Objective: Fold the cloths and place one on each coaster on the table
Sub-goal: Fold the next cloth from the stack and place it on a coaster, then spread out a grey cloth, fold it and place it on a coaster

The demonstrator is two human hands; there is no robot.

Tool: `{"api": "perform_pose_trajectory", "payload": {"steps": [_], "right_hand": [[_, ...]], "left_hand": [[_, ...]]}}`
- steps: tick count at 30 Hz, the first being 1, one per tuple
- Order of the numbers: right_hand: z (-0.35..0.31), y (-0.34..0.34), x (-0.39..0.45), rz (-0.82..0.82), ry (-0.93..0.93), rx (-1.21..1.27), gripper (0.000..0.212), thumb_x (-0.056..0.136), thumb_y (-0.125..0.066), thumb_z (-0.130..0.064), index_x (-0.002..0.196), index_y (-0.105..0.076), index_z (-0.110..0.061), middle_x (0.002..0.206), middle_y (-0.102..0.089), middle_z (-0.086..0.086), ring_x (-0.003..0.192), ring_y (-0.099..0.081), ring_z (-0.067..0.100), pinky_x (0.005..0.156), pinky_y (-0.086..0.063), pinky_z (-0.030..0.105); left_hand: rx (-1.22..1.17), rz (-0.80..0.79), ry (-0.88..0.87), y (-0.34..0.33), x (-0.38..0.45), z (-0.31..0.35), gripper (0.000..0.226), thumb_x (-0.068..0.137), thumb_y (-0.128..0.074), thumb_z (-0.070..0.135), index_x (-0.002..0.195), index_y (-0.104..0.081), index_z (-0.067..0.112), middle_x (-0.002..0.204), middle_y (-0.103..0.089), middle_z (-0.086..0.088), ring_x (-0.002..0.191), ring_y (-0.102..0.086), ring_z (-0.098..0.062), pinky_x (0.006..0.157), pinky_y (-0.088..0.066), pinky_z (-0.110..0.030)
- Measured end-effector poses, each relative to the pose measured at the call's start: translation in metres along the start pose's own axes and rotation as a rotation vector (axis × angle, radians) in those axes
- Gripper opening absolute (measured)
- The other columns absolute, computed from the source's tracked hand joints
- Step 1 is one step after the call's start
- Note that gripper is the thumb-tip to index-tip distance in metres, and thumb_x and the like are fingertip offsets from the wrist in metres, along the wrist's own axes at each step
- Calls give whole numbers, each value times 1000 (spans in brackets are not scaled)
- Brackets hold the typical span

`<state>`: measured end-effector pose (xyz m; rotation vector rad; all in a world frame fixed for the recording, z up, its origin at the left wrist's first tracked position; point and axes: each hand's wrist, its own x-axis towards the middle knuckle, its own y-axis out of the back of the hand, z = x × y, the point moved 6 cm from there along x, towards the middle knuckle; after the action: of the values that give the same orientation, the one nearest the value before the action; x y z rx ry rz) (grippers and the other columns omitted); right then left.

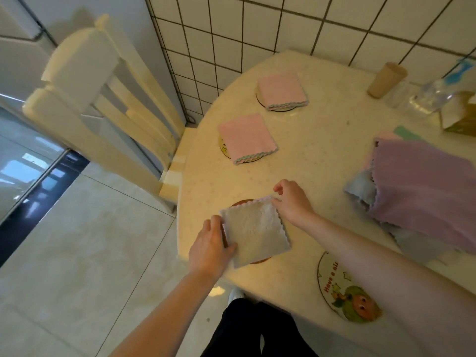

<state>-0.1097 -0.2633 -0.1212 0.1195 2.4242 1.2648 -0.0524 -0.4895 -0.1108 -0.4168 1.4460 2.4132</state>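
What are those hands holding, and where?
A folded white cloth: left hand grips its left edge, right hand pinches its far right corner.

Folded grey cloth lies square atop brown coaster at table edge.

both forearms are bare to the frame edge; no sleeves, watch or rings visible. left hand and right hand are ungloved. legs wear black trousers. one white shoe shows.
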Motion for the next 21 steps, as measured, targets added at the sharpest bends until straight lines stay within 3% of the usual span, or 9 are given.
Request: {"api": "perform_pose_trajectory", "payload": {"steps": [4, 10, 13, 17, 21], "right_hand": [[21, 27, -6, 9, -17, -11, 21, 87, -60, -17, 107, -56, -15, 103, -59, 2, 95, -58, 19, 82, -48, 33], [79, 64, -29, 40, -42, -26, 17, 89, -56, -15, 106, -57, -17, 98, -61, -3, 91, -59, 17, 77, -51, 34], [117, 83, -43, 77, 6, -65, 17, 89, -57, -15, 106, -56, -18, 96, -61, -4, 90, -59, 15, 75, -51, 31], [189, 127, -69, 143, 115, -184, 12, 89, -57, -15, 100, -57, -18, 96, -57, -6, 88, -55, 12, 71, -47, 27], [264, 167, -92, 248, 246, -414, 8, 79, -64, -14, 77, -56, -15, 80, -57, 3, 77, -60, 26, 54, -45, 32]], "left_hand": [[140, 26, -181, -2, 14, 25, 42, 87, -56, 29, 126, -42, 28, 119, -50, 4, 109, -48, -18, 80, -52, -33], [268, 2, -409, -27, 17, 78, 30, 88, -51, 25, 117, -56, 17, 124, -52, -2, 120, -43, -26, 96, -40, -35], [270, 27, -494, -43, 8, 121, 25, 91, -48, 27, 111, -60, 18, 111, -58, -1, 108, -51, -25, 90, -38, -33], [238, -61, -567, -92, -15, 198, 32, 91, -48, 18, 122, -54, 17, 122, -52, -1, 114, -46, -23, 91, -40, -33], [292, -82, -635, -151, -34, 270, 40, 86, -51, 12, 125, -53, 17, 127, -50, -1, 119, -42, -24, 91, -42, -34]]}}
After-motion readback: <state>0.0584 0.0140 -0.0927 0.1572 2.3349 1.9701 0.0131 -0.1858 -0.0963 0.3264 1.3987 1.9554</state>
